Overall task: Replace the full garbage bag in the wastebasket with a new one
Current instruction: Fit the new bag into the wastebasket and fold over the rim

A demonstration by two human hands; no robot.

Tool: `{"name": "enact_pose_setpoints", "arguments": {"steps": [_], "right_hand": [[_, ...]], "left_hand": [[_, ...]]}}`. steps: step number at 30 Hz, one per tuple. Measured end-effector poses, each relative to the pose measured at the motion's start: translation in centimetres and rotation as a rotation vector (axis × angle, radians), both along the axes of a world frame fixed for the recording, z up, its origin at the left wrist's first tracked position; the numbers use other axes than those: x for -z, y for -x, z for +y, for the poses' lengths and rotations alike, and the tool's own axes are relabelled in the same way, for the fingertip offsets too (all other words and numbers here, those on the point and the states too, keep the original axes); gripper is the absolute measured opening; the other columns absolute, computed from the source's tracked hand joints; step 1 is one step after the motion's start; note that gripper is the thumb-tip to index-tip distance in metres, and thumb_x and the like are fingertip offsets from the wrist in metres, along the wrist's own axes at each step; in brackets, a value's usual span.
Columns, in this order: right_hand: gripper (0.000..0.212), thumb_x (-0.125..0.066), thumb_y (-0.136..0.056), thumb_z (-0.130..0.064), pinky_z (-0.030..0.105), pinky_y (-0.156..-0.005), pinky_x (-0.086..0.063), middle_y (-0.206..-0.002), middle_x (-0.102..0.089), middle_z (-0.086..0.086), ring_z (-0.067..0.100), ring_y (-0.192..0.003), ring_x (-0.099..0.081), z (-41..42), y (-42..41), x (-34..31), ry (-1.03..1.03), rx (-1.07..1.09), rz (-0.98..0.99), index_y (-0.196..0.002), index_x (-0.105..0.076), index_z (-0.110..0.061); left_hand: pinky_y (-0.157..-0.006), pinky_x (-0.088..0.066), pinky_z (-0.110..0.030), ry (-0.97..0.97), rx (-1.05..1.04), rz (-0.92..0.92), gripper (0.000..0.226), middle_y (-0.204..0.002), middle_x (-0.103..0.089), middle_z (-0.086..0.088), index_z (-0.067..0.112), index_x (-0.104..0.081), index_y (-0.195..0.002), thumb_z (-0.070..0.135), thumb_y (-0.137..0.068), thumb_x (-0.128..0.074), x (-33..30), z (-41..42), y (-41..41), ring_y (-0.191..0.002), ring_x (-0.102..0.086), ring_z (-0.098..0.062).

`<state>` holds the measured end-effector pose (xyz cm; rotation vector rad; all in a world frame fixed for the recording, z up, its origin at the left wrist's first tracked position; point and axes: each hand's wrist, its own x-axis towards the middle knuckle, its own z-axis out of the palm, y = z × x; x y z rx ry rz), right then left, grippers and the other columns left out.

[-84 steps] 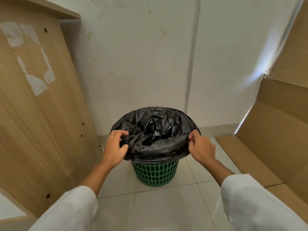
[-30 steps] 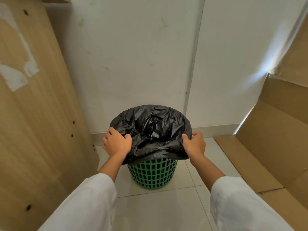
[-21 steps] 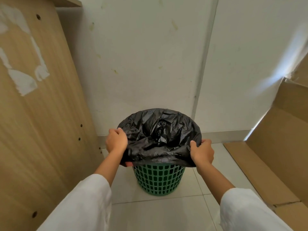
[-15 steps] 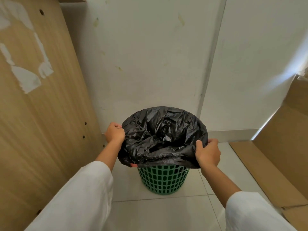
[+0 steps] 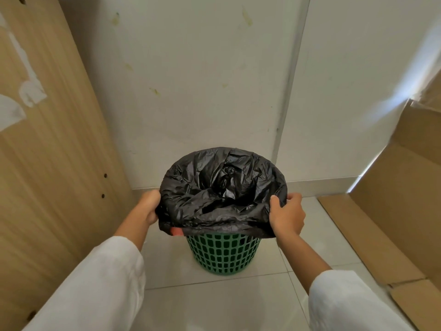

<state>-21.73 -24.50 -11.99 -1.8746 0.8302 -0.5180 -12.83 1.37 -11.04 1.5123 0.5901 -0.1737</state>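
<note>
A green lattice wastebasket (image 5: 223, 255) stands on the tiled floor against the wall. A black garbage bag (image 5: 222, 192) lines it, its crumpled rim folded out over the basket's top edge. My left hand (image 5: 149, 206) grips the bag's rim on the left side, with fingertips curled under the fold. My right hand (image 5: 287, 215) grips the rim on the right, thumb on top of the plastic. The bag's contents are hidden in its dark folds.
A tall wooden panel (image 5: 47, 163) stands close on the left. Flattened cardboard (image 5: 401, 211) leans and lies on the right. A white wall (image 5: 214, 80) is right behind the basket. Pale floor tiles (image 5: 214, 304) lie in front.
Both hands have slid from resting on top of the rim to gripping under its folded edge at the sides. The camera has shifted slightly; the basket stays put.
</note>
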Motion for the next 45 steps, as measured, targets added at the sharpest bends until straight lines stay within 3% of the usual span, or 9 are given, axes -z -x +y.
{"name": "enact_pose_setpoints", "arguments": {"steps": [3,6,10,17,22,27,32,40,45], "right_hand": [[0.042,-0.052,-0.091,-0.04,0.045,-0.091,-0.046,-0.119,-0.053,0.013,0.032,-0.104,-0.055,0.6,0.7,0.1,-0.082,0.015,-0.072,-0.119,-0.046,-0.009],[0.054,-0.053,-0.088,-0.048,0.042,-0.09,-0.044,-0.126,-0.042,0.012,0.029,-0.104,-0.05,1.5,2.3,-0.6,-0.173,0.007,-0.146,-0.123,-0.038,-0.009],[0.06,-0.062,-0.079,-0.055,0.033,-0.08,-0.036,-0.118,-0.035,0.007,0.023,-0.095,-0.044,3.2,5.7,-1.2,-0.241,-0.144,-0.119,-0.111,-0.034,-0.012],[0.073,-0.074,-0.074,-0.042,0.031,-0.077,-0.04,-0.13,-0.034,0.009,0.021,-0.095,-0.045,4.4,8.5,-1.6,-0.104,-0.274,-0.072,-0.123,-0.028,-0.015],[0.045,-0.076,-0.077,-0.026,0.032,-0.071,-0.043,-0.092,-0.057,0.006,0.023,-0.083,-0.055,3.7,7.3,-1.5,-0.092,-0.326,0.004,-0.1,-0.039,-0.013],[0.027,-0.072,-0.076,0.002,0.018,-0.062,-0.042,-0.076,-0.05,-0.003,0.019,-0.075,-0.054,2.7,7.3,-0.7,-0.146,-0.297,-0.082,-0.09,-0.053,-0.01],[0.023,-0.069,-0.074,0.005,0.014,-0.053,-0.037,-0.087,-0.056,0.005,0.016,-0.065,-0.054,3.0,7.2,0.3,-0.065,-0.184,-0.144,-0.074,-0.056,-0.014],[0.008,-0.064,-0.082,-0.014,0.025,-0.073,-0.047,-0.093,-0.062,0.004,0.02,-0.088,-0.062,4.5,8.4,1.2,-0.102,-0.292,-0.162,-0.09,-0.063,-0.014],[0.049,-0.083,-0.066,-0.021,0.02,-0.086,-0.045,-0.107,-0.047,0.001,0.011,-0.094,-0.054,6.1,9.3,2.8,-0.025,-0.44,-0.254,-0.1,-0.048,-0.016]], "left_hand": [[-0.084,-0.047,-0.042,0.149,-0.127,-0.112,0.027,-0.093,-0.062,-0.009,0.007,-0.061,-0.101,0.017,-0.097,-0.037,0.5,-0.7,2.1,-0.083,-0.058,-0.025],[-0.095,-0.044,-0.039,-0.153,-0.154,-0.296,0.035,-0.127,-0.052,-0.006,0.016,-0.051,-0.124,0.033,-0.095,-0.044,1.0,-1.0,4.0,-0.11,-0.052,-0.024],[-0.089,-0.039,-0.034,-0.472,-0.078,-0.4,0.051,-0.127,-0.036,-0.008,0.01,-0.041,-0.117,0.044,-0.084,-0.059,1.2,-1.7,8.2,-0.104,-0.044,-0.021],[-0.08,-0.035,-0.028,-0.626,0.046,-0.422,0.043,-0.117,-0.038,-0.009,0.007,-0.047,-0.101,0.041,-0.081,-0.066,1.3,-4.2,13.2,-0.091,-0.044,-0.02],[-0.084,-0.037,-0.032,-0.812,0.06,-0.507,0.038,-0.1,-0.042,-0.004,0.011,-0.047,-0.088,0.047,-0.083,-0.059,2.0,-5.8,13.9,-0.102,-0.045,-0.027],[-0.079,-0.045,-0.028,-0.631,0.112,-0.541,0.05,-0.101,-0.046,-0.002,0.014,-0.045,-0.099,0.044,-0.072,-0.074,2.7,-5.8,14.7,-0.091,-0.05,-0.018],[-0.061,-0.044,-0.014,-0.469,0.012,-0.567,0.047,-0.077,-0.052,0.003,0.009,-0.038,-0.094,0.006,-0.07,-0.078,2.3,-6.6,15.1,-0.071,-0.058,-0.015],[-0.061,-0.047,-0.021,-0.678,-0.016,-0.643,0.022,-0.083,-0.062,-0.006,0.016,-0.059,-0.075,-0.004,-0.074,-0.067,2.7,-7.2,15.3,-0.071,-0.057,-0.015],[-0.07,-0.048,-0.027,-0.53,-0.07,-0.628,0.006,-0.082,-0.066,-0.001,0.014,-0.063,-0.083,0.012,-0.079,-0.067,3.4,-8.1,16.1,-0.083,-0.063,-0.017]]}}
